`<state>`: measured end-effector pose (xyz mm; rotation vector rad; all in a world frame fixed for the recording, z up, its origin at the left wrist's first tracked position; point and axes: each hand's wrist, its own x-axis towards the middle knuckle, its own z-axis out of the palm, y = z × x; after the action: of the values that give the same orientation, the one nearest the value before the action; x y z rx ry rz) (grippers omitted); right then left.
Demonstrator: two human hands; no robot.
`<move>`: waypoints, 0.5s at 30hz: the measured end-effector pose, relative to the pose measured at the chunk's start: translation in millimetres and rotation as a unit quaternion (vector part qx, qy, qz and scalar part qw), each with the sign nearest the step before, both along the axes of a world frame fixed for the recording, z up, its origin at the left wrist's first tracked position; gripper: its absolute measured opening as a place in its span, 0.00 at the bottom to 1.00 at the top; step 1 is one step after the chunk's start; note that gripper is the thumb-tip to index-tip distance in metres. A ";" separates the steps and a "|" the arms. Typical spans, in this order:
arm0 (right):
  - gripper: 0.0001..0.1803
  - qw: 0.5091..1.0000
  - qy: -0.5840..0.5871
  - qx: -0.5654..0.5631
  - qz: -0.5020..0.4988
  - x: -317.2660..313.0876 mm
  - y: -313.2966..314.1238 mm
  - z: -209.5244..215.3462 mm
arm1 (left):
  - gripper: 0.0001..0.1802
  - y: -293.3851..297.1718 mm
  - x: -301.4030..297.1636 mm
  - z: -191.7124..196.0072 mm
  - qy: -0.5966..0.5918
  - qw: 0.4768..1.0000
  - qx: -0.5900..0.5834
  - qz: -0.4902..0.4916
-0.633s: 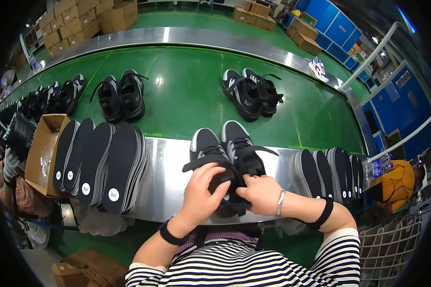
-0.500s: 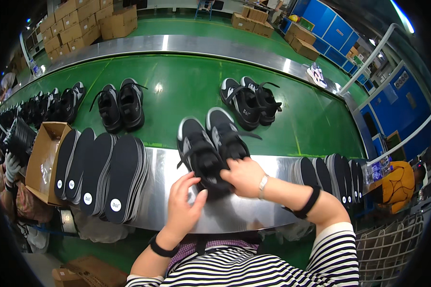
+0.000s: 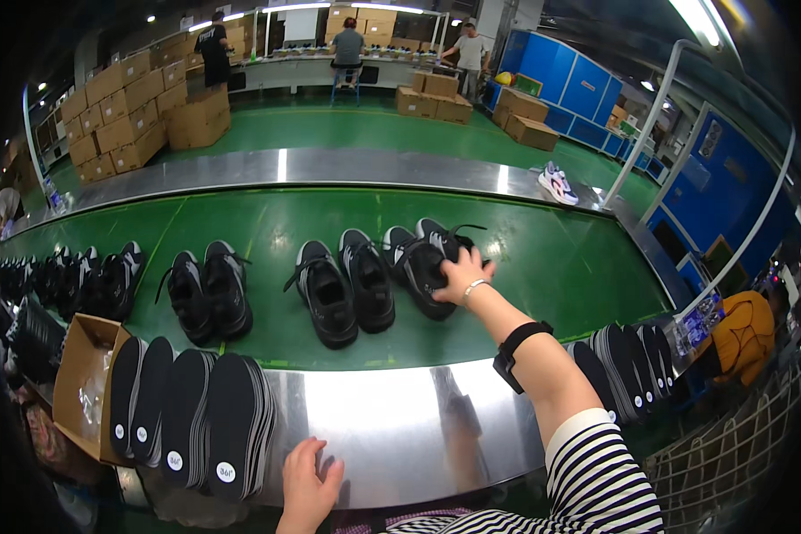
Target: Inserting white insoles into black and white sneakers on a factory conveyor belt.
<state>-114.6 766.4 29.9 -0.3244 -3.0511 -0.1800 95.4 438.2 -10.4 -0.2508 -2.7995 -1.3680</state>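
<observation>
Green conveyor belt in factory hall, right hand seemingly gripping black shoe, left hand spread flat on steel ledge.

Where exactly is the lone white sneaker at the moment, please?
In the head view, the white sneaker sits far right on the steel rail beyond the green belt, apart from the black shoes.

Taking the green conveyor belt as reference: its right portion, beyond the right hand, lies open, while shoe pairs crowd its centre and left. On its near side, the steel surface is passable mid-span, flanked by insole stacks left and more insoles right.
</observation>
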 end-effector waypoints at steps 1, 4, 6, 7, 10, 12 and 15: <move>0.28 0.997 -0.058 -0.050 -0.009 -2.3 15.9 -1.5 | 0.20 1.2 -0.5 -0.1 0.000 1.000 -0.002 -0.017; 0.28 0.993 -0.090 -0.081 0.001 -10.4 41.7 -6.7 | 0.20 5.3 -2.5 1.8 -0.007 0.999 -0.019 -0.039; 0.26 0.976 -0.120 -0.178 -0.025 -11.5 43.5 -7.9 | 0.20 9.3 -3.9 4.6 0.007 0.999 -0.020 -0.045; 0.25 0.980 -0.114 -0.162 -0.018 -9.7 40.1 -6.9 | 0.21 10.0 -4.5 7.1 0.022 0.998 -0.020 -0.051; 0.23 0.987 -0.136 -0.087 -0.018 9.7 24.9 3.5 | 0.20 16.6 -5.7 16.1 0.018 0.998 0.000 -0.059; 0.22 0.987 -0.135 -0.091 0.000 35.7 15.8 17.4 | 0.19 23.3 -7.7 22.7 0.020 0.997 0.009 -0.068; 0.23 0.977 -0.151 -0.146 0.047 88.0 5.7 43.3 | 0.16 38.6 -12.6 32.1 0.005 0.990 0.067 -0.127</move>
<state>-26.6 772.1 73.2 -0.1804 -3.3864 0.2511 82.8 476.8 21.8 -0.6282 -2.7262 -1.5886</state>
